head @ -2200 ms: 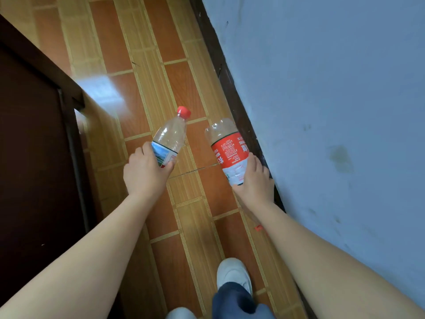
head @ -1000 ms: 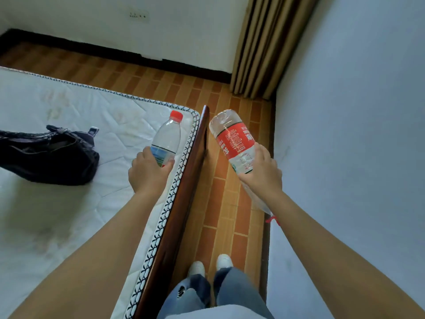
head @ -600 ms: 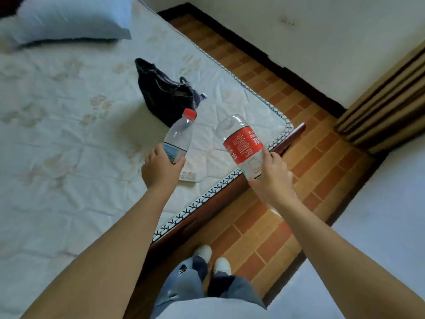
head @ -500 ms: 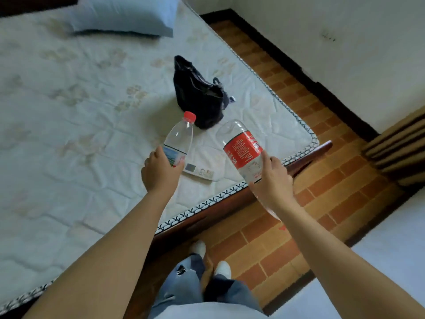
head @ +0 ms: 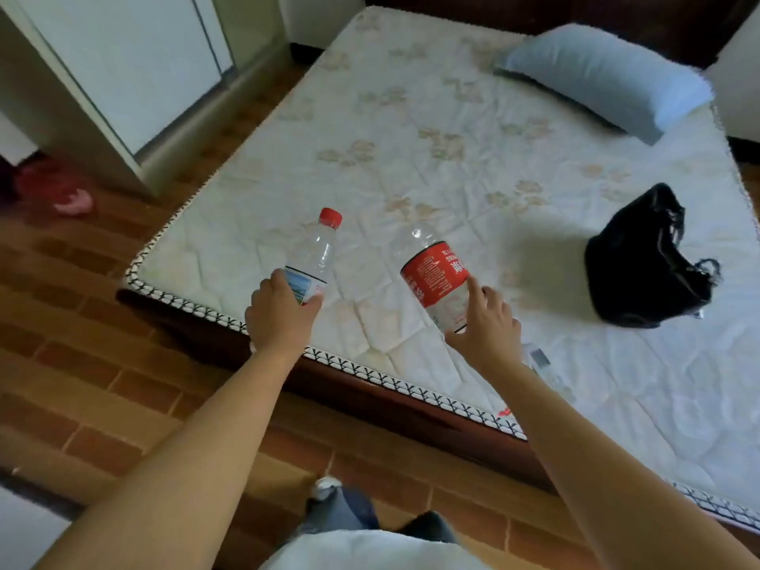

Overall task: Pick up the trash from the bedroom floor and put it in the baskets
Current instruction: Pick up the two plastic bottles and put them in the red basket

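Left hand (head: 283, 312) grips capped bottle (head: 314, 257), right hand (head: 485, 322) grips red-label bottle (head: 438, 281); both carried for baskets, none visible.

Both bare arms reached forward side by side, elbows low, wrists raised. The left hand (head: 281, 312) was curled round the lower end of a red-capped clear bottle (head: 313, 259), knuckles toward the camera. The right hand (head: 485, 327) gripped a red-labelled bottle (head: 436, 281) near its hidden end (forefinger laid straight up along the label), that bottle tilted up and to the left.
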A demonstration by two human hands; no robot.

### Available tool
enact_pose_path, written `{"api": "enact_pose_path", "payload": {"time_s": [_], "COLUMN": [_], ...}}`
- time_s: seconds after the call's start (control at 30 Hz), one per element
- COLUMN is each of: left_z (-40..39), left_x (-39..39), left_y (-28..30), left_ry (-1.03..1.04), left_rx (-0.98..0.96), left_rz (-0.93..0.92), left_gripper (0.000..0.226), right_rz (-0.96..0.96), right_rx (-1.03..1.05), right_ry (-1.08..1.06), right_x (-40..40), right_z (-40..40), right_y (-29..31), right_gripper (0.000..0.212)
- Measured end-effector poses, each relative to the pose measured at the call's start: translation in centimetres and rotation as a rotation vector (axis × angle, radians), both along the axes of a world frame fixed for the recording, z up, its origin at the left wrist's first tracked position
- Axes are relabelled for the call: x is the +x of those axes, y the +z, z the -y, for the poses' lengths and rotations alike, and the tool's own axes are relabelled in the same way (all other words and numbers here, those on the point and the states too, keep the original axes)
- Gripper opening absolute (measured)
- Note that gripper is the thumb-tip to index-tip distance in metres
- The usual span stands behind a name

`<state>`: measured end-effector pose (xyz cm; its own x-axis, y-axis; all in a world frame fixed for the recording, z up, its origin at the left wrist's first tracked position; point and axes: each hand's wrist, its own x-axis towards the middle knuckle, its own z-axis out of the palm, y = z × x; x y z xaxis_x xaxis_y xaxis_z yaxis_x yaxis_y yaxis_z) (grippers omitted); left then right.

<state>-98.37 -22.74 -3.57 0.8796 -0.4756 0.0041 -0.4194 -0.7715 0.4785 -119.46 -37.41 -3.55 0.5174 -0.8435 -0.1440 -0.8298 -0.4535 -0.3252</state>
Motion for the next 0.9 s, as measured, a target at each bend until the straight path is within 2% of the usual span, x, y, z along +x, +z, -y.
{"api": "enact_pose_path", "payload": {"time_s": [0.23,0.47,0.67,0.9], "left_z": [-12.1,-21.4,-25.5,-26.7], "left_x": [8.9,10.7,9.9,10.2], "left_y": [-0.4,0.0,0.7,1.1], "left_ry": [0.365,0.735,1.03,1.199], "left_rx": [-0.013,-0.022,0.047,0.066], "left_rz": [-0.009,-0.015,-0.019,-0.035], "left_gripper": [0.057,0.068,0.069,0.064], "right_rz": [0.004,0.017,0.031,0.016], "right_rx": [0.0,-0.005,0.007,-0.003], "right_ry": [0.382,0.76,1.004,1.174], "right_x": [15.3,26.1,31.7,36.8], "right_z": [-4.2,-10.1,-13.2,-14.5], "right_y": [-0.1,0.2,0.7,0.8], "right_gripper": [0.092,0.092,0.09,0.09]}}
